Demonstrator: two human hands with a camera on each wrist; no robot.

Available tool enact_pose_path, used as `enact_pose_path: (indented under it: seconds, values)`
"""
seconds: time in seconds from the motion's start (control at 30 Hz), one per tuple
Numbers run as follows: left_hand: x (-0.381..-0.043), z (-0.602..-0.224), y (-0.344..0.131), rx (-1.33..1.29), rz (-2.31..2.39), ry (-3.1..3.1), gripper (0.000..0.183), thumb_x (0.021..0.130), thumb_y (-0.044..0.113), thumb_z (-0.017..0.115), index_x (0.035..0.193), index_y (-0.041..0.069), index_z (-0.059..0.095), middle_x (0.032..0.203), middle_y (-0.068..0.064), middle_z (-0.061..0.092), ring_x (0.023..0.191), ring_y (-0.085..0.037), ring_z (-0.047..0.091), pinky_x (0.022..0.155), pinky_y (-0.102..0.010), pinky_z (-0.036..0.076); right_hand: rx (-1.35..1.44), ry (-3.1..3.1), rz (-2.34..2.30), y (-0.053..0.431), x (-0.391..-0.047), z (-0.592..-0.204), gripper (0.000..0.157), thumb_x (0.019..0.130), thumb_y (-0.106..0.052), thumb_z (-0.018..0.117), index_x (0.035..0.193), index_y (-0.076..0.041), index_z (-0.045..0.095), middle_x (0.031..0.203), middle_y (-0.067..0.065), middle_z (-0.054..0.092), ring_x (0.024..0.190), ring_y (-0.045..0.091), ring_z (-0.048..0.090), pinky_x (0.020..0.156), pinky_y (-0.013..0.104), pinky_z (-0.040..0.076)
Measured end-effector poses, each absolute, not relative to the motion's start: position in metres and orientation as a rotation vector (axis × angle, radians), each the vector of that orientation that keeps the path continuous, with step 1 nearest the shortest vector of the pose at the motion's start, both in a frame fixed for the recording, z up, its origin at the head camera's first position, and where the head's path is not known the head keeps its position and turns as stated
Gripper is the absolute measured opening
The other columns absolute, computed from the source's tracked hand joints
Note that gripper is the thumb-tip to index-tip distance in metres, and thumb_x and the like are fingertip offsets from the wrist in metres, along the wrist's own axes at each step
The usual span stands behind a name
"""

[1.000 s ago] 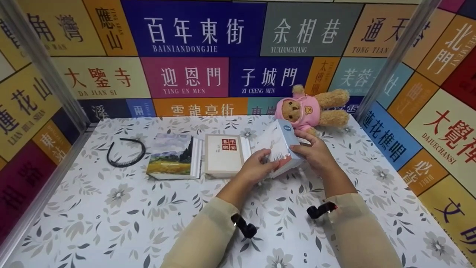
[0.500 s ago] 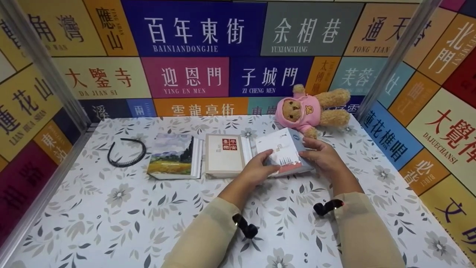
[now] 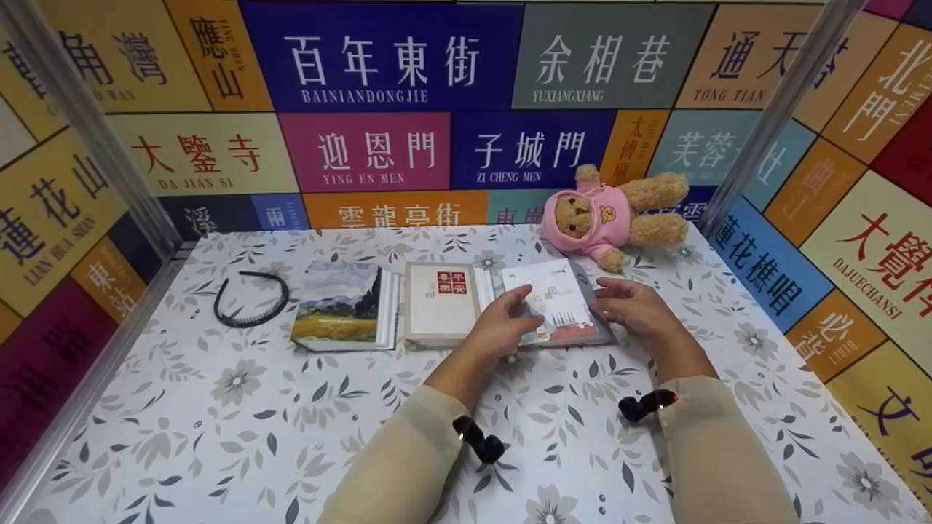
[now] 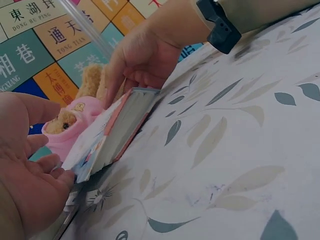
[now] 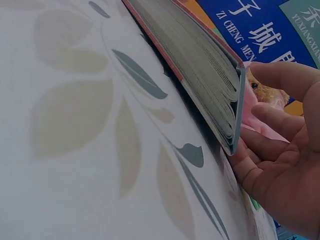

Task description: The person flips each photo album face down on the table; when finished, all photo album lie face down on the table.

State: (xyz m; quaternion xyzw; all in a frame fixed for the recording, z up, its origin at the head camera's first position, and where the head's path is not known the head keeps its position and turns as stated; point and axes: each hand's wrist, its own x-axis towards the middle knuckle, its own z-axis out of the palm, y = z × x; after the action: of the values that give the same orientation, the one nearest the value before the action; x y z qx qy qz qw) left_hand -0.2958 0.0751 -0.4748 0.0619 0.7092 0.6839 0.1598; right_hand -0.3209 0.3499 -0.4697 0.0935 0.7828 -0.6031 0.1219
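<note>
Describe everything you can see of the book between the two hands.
The book is thick and closed, with a white cover bearing small drawings and a reddish band near its bottom. The blue-grey spine faces the right hand; pale pages show along the near edge. The cover looks like card. It lies cover up on or just above the patterned tabletop, right of the beige book. Right-hand fingers appear to touch its spine; the left hand is at its opposite side, contact unclear.

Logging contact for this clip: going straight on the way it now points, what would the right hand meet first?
Likely the blue-grey spine of the rightmost hardcover book; whether the fingers touch it is unclear.
</note>
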Motion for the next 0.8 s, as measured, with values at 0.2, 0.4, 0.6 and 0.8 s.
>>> enact_pose_path:
  seconds: [0.2,0.4,0.6,0.8]
  values:
    - [-0.297,-0.464,0.069,0.168,2.059,1.996,0.064,0.1,0.015,0.072,0.16,0.015,0.051,0.17,-0.001,0.047,0.163,-0.023,0.036,0.135,-0.04,0.029,0.326,2.317,-1.725,0.346,-0.322,-0.46,0.07,0.101,-0.028,0.073,0.164,-0.02,0.044,0.168,0.004,0.047,0.132,0.022,0.056,0.112,0.037,0.049]
    - [-0.302,-0.451,0.053,0.171,2.207,2.043,0.058,0.104,0.018,0.067,0.159,0.014,0.051,0.164,-0.005,0.054,0.157,-0.025,0.046,0.129,-0.039,0.04,0.207,2.392,-1.801,0.319,-0.318,-0.446,0.057,0.105,-0.029,0.068,0.158,-0.017,0.052,0.16,0.008,0.054,0.134,0.021,0.057,0.114,0.039,0.051]
    - [-0.308,-0.443,0.028,0.149,2.341,2.044,0.057,0.107,0.013,0.062,0.161,0.009,0.046,0.162,-0.012,0.055,0.153,-0.028,0.05,0.128,-0.039,0.042,-0.014,2.475,-1.82,0.281,-0.32,-0.442,0.048,0.106,-0.027,0.068,0.152,-0.015,0.058,0.15,0.01,0.062,0.131,0.02,0.062,0.105,0.037,0.057]
    - [-0.314,-0.441,-0.002,0.14,2.402,2.115,0.056,0.106,0.007,0.061,0.16,0.002,0.045,0.163,-0.018,0.053,0.155,-0.033,0.047,0.127,-0.042,0.043,-0.181,2.434,-1.881,0.246,-0.327,-0.445,0.046,0.106,-0.023,0.067,0.151,-0.016,0.059,0.145,0.012,0.068,0.128,0.022,0.066,0.105,0.044,0.059]
